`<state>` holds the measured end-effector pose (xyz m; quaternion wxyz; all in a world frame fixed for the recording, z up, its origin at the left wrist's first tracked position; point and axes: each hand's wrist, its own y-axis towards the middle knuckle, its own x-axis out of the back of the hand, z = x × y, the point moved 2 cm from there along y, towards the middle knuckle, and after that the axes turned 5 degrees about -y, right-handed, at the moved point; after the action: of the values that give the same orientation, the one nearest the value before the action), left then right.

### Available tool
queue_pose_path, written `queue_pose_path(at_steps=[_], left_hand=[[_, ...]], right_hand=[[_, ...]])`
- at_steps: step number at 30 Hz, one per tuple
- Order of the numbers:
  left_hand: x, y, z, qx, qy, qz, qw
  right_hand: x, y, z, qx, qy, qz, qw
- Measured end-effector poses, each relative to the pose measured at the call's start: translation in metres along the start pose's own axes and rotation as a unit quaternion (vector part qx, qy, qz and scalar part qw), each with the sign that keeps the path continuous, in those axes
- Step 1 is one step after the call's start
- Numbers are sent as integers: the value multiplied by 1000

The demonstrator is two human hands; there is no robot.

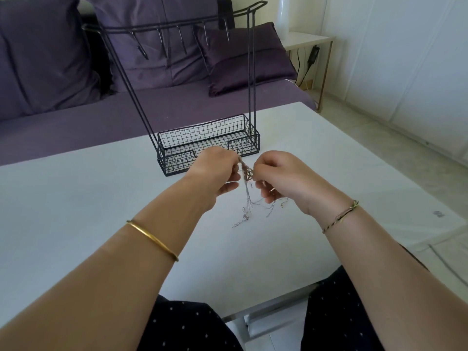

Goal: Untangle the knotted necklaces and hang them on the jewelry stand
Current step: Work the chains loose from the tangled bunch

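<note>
A knotted bunch of thin silver necklaces [247, 184] hangs between my two hands above the white table [101, 198]. My left hand [217, 173] pinches the top of the tangle with curled fingers. My right hand [278, 178] pinches the knot from the right side. Loose chain ends and clasps dangle down and touch the tabletop. Just behind my hands stands the black wire jewelry stand [207, 145], a mesh basket base with tall uprights and a top bar carrying several bare hooks [182, 43].
A purple sofa [76, 110] with cushions runs behind the table. A small white side table [306, 41] with a hanging cable stands at the back right. The table's right edge drops to a pale floor. My knees in dark dotted fabric sit under the near edge.
</note>
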<state>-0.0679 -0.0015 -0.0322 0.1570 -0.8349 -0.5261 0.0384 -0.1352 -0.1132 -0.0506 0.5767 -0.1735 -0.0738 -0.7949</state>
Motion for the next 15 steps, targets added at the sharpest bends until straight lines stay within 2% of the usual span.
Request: queue_pose_path(at_steps=[3, 7, 12, 15], left_hand=[[2, 0, 0, -5, 49, 13, 999], [1, -1, 1, -39, 155, 32, 987], [0, -3, 2, -106, 268, 23, 957], [3, 0, 1, -115, 230, -17, 966]], right_hand=[[5, 2, -1, 10, 76, -44, 996], [6, 3, 0, 6, 169, -62, 984], [5, 3, 0, -7, 172, -46, 984], [9, 3, -2, -1, 176, -42, 983]])
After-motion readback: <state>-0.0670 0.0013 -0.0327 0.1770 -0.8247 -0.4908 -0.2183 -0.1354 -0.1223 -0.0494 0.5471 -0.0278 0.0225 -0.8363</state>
